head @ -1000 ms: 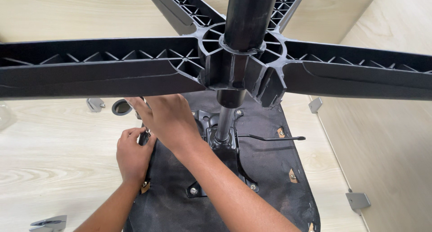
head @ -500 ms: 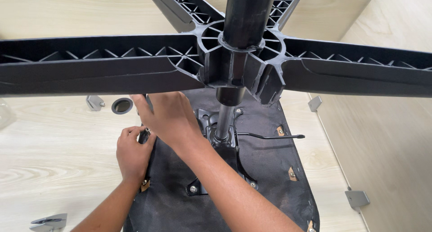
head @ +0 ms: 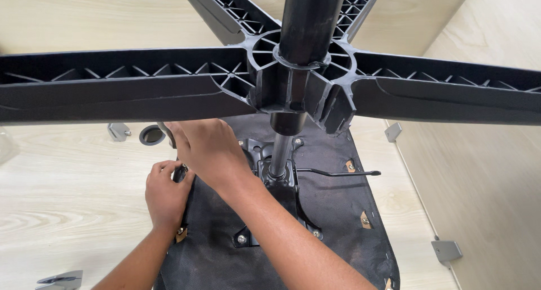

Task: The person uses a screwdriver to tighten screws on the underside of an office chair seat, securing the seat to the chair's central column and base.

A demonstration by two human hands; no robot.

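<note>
Pale wood-grain floor point(head: 62, 194) fills the lower left of the frame, light wood panels at upper left and right. Upside-down office chair seat point(head: 332, 222), black fabric underside, lies centre-bottom. Metal mechanism plate point(head: 279, 180) bolted on the seat, chrome gas cylinder point(head: 280, 155) rising from it into the hub of the black five-star base point(head: 112, 87), whose ribbed arms span the whole frame across the upper half. Thin black lever point(head: 338, 172) sticks out to the right of the plate.

Left hand point(head: 164, 194) at centre-left, on the seat's left edge, fingers curled around a small dark part point(head: 180, 173); exactly what it is, cannot tell. Right hand point(head: 208, 149) just above it, palm down, fingers bent and reaching toward the seat's upper-left corner under the base arm; fingertips hidden, so whether it pinches anything cannot be told.

Grey round cap point(head: 151, 135) on the floor just left of the right hand, grey metal bracket point(head: 117, 131) beside it. More grey brackets at right edge point(head: 393, 131), lower right point(head: 446, 249) and bottom left point(head: 59, 280).
</note>
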